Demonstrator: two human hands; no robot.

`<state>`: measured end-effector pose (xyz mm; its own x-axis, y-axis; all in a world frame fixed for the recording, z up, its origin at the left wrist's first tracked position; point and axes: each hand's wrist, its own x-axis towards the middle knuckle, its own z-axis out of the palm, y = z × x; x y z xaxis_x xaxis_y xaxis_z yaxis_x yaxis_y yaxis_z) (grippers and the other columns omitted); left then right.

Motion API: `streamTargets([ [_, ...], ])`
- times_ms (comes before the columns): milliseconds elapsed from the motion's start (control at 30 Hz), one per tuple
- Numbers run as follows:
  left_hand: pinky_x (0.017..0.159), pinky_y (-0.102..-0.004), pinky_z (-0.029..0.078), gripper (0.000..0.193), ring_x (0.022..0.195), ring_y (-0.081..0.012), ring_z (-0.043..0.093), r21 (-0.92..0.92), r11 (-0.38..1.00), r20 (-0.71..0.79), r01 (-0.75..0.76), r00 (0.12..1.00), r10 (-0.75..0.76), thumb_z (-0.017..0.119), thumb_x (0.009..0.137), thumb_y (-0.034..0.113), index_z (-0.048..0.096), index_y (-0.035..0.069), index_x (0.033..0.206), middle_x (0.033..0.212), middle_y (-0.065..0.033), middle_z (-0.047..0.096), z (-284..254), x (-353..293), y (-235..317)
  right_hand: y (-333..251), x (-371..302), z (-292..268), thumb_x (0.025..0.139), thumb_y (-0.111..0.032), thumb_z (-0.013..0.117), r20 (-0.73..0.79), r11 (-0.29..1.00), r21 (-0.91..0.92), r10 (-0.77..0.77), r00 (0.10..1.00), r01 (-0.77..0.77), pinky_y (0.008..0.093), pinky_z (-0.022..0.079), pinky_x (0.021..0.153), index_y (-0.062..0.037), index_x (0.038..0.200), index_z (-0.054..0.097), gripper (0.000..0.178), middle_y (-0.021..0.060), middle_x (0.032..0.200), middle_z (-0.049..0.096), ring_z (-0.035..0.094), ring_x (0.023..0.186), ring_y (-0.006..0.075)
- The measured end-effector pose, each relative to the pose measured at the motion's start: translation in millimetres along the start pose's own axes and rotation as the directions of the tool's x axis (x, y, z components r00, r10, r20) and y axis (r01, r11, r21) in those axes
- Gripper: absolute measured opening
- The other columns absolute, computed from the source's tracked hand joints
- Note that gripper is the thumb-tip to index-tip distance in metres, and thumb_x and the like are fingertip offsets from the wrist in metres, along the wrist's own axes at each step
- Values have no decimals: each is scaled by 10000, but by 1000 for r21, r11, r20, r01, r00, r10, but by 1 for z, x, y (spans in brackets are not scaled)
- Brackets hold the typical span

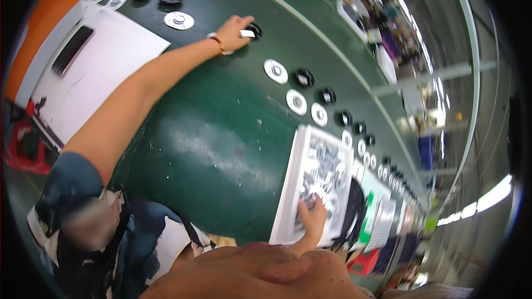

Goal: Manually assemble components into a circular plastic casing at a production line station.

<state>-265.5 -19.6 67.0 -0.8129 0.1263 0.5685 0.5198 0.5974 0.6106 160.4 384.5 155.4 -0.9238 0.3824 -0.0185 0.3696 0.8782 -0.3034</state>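
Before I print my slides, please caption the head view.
Left hand at a black disc; right hand in a white tray of grey pieces.

Bright strip lights shine at right beside a pale frame, with a red stool at left.
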Motion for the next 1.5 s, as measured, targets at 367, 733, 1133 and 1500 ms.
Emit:
streamTargets([
  [367,955,-466,468,604,1166,-386,531,245,961,-94,128,990,-108,673,800,187,495,165,1377,1256,-197,507,32,3,-10,51,-4,31,756,-322,791,-68,998,-56,16,998,-20,463,461,835,62,1010,614,493,221,939,640,586,873,379],
  [733,794,-427,455,201,1004,-279,592,687,646,-271,332,942,-196,628,799,100,628,135,997,1074,-110,538,-99,-22,-97,45,18,45,962,-382,545,30,983,-176,-50,998,54,509,477,886,24,1137,631,451,297,1054,658,621,998,484],
  [1133,835,-399,507,138,1002,-273,615,674,726,-74,136,990,-116,567,856,106,619,92,983,1011,-99,596,-111,-18,-98,-14,23,51,914,-270,622,-16,957,279,-75,997,77,457,489,820,11,1074,625,323,236,1003,652,622,911,406],
  [1500,744,-427,493,148,871,-309,601,112,856,23,-504,863,505,546,839,99,585,91,982,958,-111,591,-141,-125,17,-130,15,96,870,-166,692,86,722,688,-180,980,73,410,500,760,0,1015,620,232,179,956,645,623,832,335],
])
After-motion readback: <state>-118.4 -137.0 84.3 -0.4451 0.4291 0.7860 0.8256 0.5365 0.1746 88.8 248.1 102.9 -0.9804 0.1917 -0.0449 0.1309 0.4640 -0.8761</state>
